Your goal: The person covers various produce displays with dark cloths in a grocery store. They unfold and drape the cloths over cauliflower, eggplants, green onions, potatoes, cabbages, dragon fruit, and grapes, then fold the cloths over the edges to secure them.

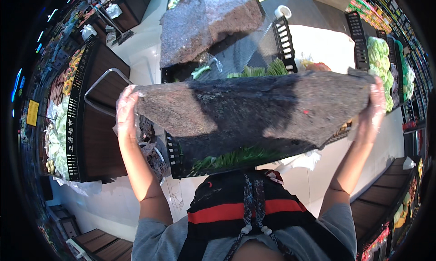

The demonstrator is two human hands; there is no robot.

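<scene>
A wide sheet of grey-brown felt-like fabric (245, 104) stretches across in front of me. My left hand (126, 109), in a clear plastic glove, grips its left end. At the right end my right hand (374, 107), also gloved, holds the opposite edge. The sheet hangs over a black plastic crate (174, 159) and hides much of it. Below its lower edge, long green leafy vegetables (235, 159) show inside the crate. More green stalks (259, 71) are visible just beyond the upper edge.
A second fabric sheet (207, 26) lies across the far display. A tape roll (282, 11) sits near a black slatted divider (284, 43). Cabbages (378, 60) fill the right side. To the left are a metal handle (102, 80) and a produce stand (98, 131).
</scene>
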